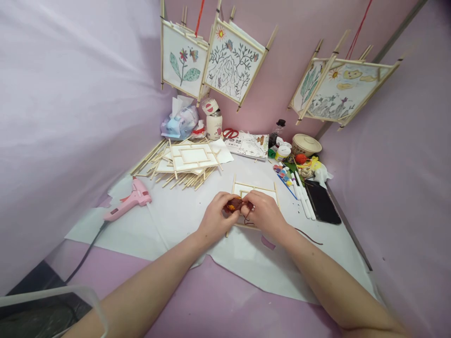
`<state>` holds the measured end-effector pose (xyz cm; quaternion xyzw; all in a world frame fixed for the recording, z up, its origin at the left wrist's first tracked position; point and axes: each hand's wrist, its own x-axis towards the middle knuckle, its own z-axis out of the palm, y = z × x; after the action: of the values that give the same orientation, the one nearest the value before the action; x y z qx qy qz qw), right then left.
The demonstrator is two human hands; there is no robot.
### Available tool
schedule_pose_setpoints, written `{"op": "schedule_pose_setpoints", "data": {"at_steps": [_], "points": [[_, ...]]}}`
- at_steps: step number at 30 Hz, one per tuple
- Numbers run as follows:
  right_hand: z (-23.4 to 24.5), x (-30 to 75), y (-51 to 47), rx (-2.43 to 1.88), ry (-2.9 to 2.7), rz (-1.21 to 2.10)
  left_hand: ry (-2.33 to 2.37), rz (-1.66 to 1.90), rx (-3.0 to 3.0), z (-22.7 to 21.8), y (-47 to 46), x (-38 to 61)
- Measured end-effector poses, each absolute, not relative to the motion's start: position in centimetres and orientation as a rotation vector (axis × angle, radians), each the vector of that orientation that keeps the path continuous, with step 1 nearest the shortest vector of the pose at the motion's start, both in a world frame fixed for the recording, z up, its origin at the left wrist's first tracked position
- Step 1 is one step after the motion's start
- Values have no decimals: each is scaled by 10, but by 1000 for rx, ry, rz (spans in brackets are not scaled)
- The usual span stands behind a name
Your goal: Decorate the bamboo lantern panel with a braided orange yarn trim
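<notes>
Between my hands is a small bundle of brown cord (234, 204) with an orange patch on it. My left hand (217, 215) pinches the bundle from the left. The fingers of my right hand (265, 212) close on its right end, where thin brown strands loop down. A dark brown cord end (310, 235) lies on the table to the right of my right wrist. Beneath both hands is a wooden stick frame (259, 186) with a white sheet, partly hidden by the fingers.
A pink glue gun (131, 202) lies at left. Behind it are stacked stick frames (193, 157). At right are white markers (303, 197), a black phone (322, 202) and a lidded bowl (306, 144). Painted lanterns (232, 61) hang above the back.
</notes>
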<state>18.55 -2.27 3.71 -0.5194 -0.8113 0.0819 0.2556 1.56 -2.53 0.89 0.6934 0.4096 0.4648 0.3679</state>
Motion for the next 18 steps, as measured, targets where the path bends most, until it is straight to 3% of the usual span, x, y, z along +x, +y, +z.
{"op": "schedule_pose_setpoints", "data": {"at_steps": [8,18], "points": [[36,183,-18,-1521,-1932,509,1018,1156,1763,13,-19,13],[34,185,-12,-1465,-1625,1058,719,1025,1177,15,-13,8]]}}
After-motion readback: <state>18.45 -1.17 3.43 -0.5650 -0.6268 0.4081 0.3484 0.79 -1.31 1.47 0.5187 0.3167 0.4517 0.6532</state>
